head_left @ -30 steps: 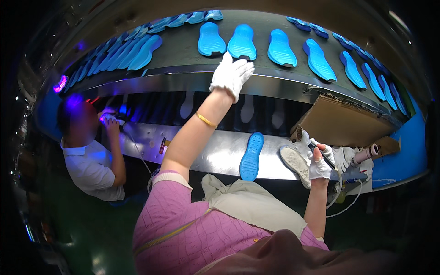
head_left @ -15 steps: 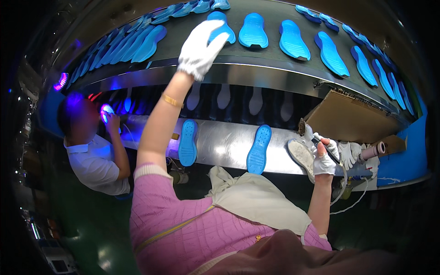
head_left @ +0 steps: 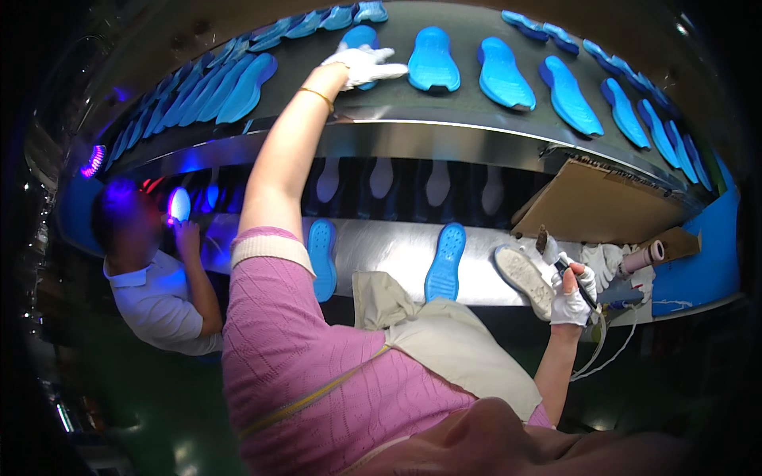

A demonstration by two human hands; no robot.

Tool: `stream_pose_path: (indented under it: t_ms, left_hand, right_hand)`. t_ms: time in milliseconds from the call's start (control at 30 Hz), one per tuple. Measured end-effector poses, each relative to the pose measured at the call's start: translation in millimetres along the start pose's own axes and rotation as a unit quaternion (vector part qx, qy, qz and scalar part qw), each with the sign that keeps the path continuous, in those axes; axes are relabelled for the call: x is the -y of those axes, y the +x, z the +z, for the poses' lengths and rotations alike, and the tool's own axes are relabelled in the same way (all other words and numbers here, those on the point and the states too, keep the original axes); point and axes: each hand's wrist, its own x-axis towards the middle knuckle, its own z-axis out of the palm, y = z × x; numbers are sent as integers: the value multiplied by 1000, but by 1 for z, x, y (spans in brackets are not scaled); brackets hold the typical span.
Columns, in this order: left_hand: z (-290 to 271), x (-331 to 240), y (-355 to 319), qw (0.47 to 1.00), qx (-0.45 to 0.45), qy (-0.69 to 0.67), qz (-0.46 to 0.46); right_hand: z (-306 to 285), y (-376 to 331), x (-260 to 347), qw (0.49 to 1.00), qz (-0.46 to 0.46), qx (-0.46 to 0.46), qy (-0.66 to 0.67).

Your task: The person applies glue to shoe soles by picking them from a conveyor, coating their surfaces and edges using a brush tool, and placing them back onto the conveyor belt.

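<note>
My left hand (head_left: pixel 363 67), in a white glove, reaches over the upper belt with its fingers spread. It lies over the near part of a blue shoe sole (head_left: pixel 360 36); whether it touches the sole I cannot tell. Another blue sole (head_left: pixel 434 57) lies just right of the fingertips. My right hand (head_left: pixel 573 295), in a glove with bare thumb and fingertips showing, is closed around a dark-handled brush (head_left: pixel 565 263) with a hose trailing below. Left of this hand lies a stained off-white sole (head_left: pixel 522 274). Two blue soles, one left (head_left: pixel 321 258) and one central (head_left: pixel 445 260), lie on the metal ledge.
More blue soles (head_left: pixel 567 94) line the dark belt (head_left: pixel 381 103), behind a raised metal edge (head_left: pixel 397 136). A cardboard piece (head_left: pixel 599 202), white gloves (head_left: pixel 601 262) and a pink roll (head_left: pixel 644 258) sit at right. At left, a person (head_left: pixel 159 293) holds a glowing sole (head_left: pixel 179 205).
My left hand has come down and nearer across the sole, its fingers now pointing right. The right hand with the brush has shifted slightly right and nearer. The view has shifted a little.
</note>
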Motion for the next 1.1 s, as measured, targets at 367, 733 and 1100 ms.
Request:
stream_pose_path:
  t_ms: [367, 733, 1100]
  left_hand:
    - [53, 96, -111, 890, -433, -19, 138]
    - [318, 31, -258, 875, 178, -197, -405]
    - [305, -1, -267, 898, 104, -195, -381]
  right_hand:
    - [37, 21, -17, 993, 61, 84, 60]
    - [51, 27, -35, 980, 140, 130, 65]
    - [61, 19, -26, 978, 149, 130, 72]
